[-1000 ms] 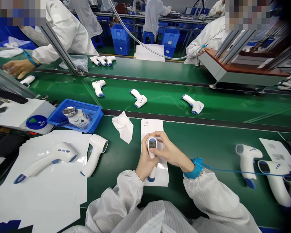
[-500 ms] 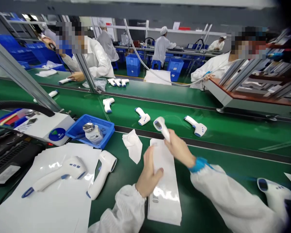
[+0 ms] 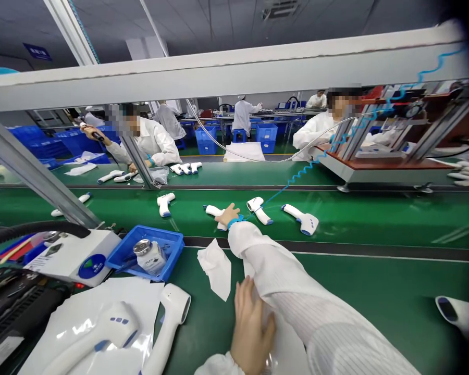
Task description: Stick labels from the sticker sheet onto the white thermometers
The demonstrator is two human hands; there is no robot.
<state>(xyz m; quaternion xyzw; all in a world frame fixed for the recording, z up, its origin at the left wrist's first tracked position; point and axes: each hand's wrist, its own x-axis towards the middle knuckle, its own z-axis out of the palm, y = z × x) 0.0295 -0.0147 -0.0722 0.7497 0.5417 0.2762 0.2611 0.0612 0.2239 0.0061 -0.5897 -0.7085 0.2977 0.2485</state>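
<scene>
Right hand (image 3: pixel 229 214), fingers open, on an infrared thermometer (image 3: pixel 214 212); second thermometer (image 3: pixel 260 210) just released onto the conveyor belt (image 3: pixel 347 216); left hand (image 3: pixel 252 328), apparently open, on a white bag (image 3: pixel 287 349).

Blue tray (image 3: pixel 169 236) holding a capped bottle (image 3: pixel 151 259)

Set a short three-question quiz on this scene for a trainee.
1. True or false: the right hand wears a blue wrist strap.
2. What stands in the blue tray? A) a bottle B) a tissue C) a thermometer
3. Fill in: the hand nearest the thermometer on the belt is the ___ hand.

Key: 1 true; 2 A; 3 right.
</scene>
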